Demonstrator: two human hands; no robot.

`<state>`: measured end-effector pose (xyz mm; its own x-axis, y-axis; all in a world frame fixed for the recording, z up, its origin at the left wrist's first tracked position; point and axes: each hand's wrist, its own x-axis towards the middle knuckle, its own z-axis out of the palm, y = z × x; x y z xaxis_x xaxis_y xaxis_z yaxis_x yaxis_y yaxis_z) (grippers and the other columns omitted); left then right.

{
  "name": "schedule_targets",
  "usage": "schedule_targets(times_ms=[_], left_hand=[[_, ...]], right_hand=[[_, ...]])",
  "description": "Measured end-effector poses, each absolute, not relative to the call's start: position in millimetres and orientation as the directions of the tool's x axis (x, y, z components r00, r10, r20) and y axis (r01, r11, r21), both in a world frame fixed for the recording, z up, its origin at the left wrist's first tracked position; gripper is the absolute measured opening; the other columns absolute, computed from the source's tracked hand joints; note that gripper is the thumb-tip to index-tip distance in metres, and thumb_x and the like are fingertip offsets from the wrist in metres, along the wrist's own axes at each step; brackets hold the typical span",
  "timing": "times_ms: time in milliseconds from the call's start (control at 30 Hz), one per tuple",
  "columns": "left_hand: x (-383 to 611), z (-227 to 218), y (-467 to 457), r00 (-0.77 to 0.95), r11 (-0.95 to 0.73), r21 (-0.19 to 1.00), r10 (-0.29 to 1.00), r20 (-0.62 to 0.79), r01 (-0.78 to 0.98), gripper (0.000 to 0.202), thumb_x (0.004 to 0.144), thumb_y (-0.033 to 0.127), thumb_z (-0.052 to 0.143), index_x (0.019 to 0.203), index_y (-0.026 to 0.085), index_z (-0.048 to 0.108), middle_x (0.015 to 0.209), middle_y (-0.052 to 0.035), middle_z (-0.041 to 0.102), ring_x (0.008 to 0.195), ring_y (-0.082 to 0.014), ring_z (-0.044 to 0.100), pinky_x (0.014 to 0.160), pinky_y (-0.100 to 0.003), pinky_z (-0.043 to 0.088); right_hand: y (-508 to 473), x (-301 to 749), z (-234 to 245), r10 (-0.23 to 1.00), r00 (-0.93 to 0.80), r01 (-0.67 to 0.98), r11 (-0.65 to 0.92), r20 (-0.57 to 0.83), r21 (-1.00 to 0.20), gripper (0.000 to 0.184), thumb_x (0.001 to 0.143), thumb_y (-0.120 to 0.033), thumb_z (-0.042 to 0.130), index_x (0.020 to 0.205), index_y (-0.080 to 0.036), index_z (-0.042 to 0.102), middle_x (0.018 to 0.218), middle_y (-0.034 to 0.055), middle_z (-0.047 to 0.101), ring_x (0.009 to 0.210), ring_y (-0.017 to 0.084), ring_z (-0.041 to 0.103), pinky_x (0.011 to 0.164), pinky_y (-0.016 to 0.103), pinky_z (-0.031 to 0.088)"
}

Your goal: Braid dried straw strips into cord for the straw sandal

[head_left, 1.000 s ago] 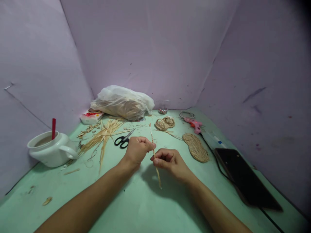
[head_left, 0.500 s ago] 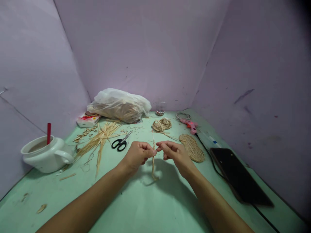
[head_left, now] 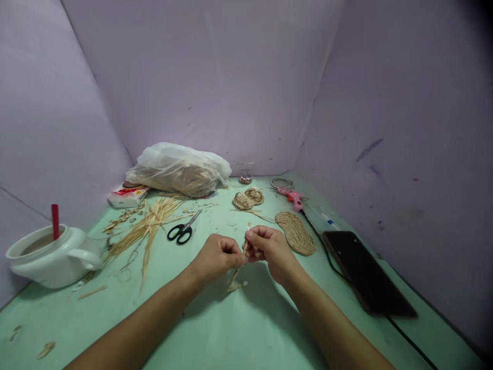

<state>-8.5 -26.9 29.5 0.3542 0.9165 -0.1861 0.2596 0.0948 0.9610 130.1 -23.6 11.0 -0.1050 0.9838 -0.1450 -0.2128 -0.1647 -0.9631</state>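
Observation:
Both hands meet over the middle of the green table [head_left: 215,329], pinching one thin braided straw cord [head_left: 233,278]. My left hand [head_left: 221,257] is closed on the cord with thumb and forefinger, and its lower end hangs beneath that hand. Higher up, my right hand [head_left: 267,249] grips the cord near its top, where a small whitish tip shows above the fingers. Beyond the hands lie coiled woven straw pieces [head_left: 248,198]. A sole-shaped woven straw piece [head_left: 296,234] rests flat to the right of my right hand. Black-handled scissors [head_left: 181,234] lie at the left.
Loose straw strands [head_left: 150,226] spread at left, near a white pot [head_left: 54,262] with a red stick. Behind them are a plastic bag [head_left: 181,169] and a small box [head_left: 129,197]. To the right are a pink glue gun [head_left: 291,198], its black cable and a dark phone [head_left: 370,275].
My right hand has closed on the upper part of the cord, from fingers held just beside it. The cord now slants more, and the view has shifted slightly right.

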Motion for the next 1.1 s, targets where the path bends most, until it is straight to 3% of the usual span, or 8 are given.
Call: schedule_targets(times_ms=[167, 400, 600, 767, 933, 1100], left_hand=[[-10.5, 26.5, -24.4, 0.402, 0.049, 0.967, 0.903, -0.150, 0.249, 0.014, 0.051, 0.023, 0.058, 0.046, 0.013, 0.049, 0.041, 0.0049, 0.041, 0.042, -0.0056, 0.032, 0.044, -0.020, 0.024], [-9.8, 30.8, -27.6, 0.532, -0.010, 0.974, 0.839, -0.115, 0.227, 0.013, 0.053, 0.019, 0.053, 0.045, 0.014, 0.043, 0.043, 0.0044, 0.041, 0.043, -0.0060, 0.033, 0.044, -0.020, 0.025], [-13.5, 28.5, -23.7, 0.456, -0.022, 0.974, 0.886, -0.086, 0.227, 0.017, 0.056, 0.023, 0.057, 0.048, 0.014, 0.045, 0.042, 0.0052, 0.039, 0.042, -0.0055, 0.032, 0.044, -0.020, 0.023], [-16.3, 31.8, -24.5, 0.417, 0.052, 0.988, 0.903, -0.109, 0.146, 0.026, 0.053, 0.033, 0.063, 0.048, 0.013, 0.046, 0.040, 0.0072, 0.034, 0.041, -0.0036, 0.024, 0.042, -0.019, 0.016], [-13.7, 27.2, -25.1, 0.387, 0.070, 0.990, 0.915, -0.112, 0.121, 0.029, 0.052, 0.036, 0.065, 0.048, 0.013, 0.047, 0.040, 0.0073, 0.034, 0.040, -0.0032, 0.022, 0.042, -0.019, 0.015], [-13.3, 24.8, -26.5, 0.431, 0.058, 0.988, 0.895, -0.114, 0.141, 0.027, 0.055, 0.034, 0.064, 0.048, 0.013, 0.049, 0.040, 0.0066, 0.034, 0.041, -0.0040, 0.025, 0.042, -0.020, 0.017]], right_hand=[[-25.6, 125.6, 9.8, 0.975, -0.085, -0.328, -0.223, -0.207, -0.918, 0.020, 0.060, -0.029, 0.063, 0.056, -0.015, 0.050, 0.046, -0.0019, 0.057, 0.038, 0.007, 0.050, 0.039, 0.019, 0.041], [-31.4, 124.1, 9.6, 0.922, -0.226, -0.456, -0.386, -0.315, -0.802, 0.012, 0.059, -0.020, 0.060, 0.053, -0.013, 0.052, 0.042, -0.0015, 0.053, 0.034, 0.006, 0.044, 0.034, 0.017, 0.034], [-30.7, 125.1, 13.0, 0.971, -0.128, -0.463, -0.238, -0.201, -0.854, 0.018, 0.060, -0.028, 0.066, 0.061, -0.014, 0.054, 0.053, 0.0003, 0.059, 0.045, 0.007, 0.051, 0.045, 0.017, 0.039], [-28.9, 126.2, 16.2, 0.965, -0.192, -0.472, -0.250, -0.178, -0.845, 0.033, 0.065, -0.045, 0.058, 0.077, -0.014, 0.061, 0.063, 0.0027, 0.061, 0.049, 0.010, 0.054, 0.048, 0.022, 0.042], [-31.2, 125.1, 17.3, 0.981, -0.149, -0.414, -0.174, -0.122, -0.893, 0.027, 0.062, -0.037, 0.063, 0.076, -0.014, 0.063, 0.066, 0.0027, 0.061, 0.053, 0.010, 0.053, 0.052, 0.022, 0.041], [-33.3, 123.1, 18.1, 0.985, -0.132, -0.348, -0.152, -0.112, -0.925, 0.022, 0.057, -0.033, 0.068, 0.064, -0.013, 0.062, 0.058, 0.0001, 0.058, 0.046, 0.006, 0.044, 0.045, 0.019, 0.032]])
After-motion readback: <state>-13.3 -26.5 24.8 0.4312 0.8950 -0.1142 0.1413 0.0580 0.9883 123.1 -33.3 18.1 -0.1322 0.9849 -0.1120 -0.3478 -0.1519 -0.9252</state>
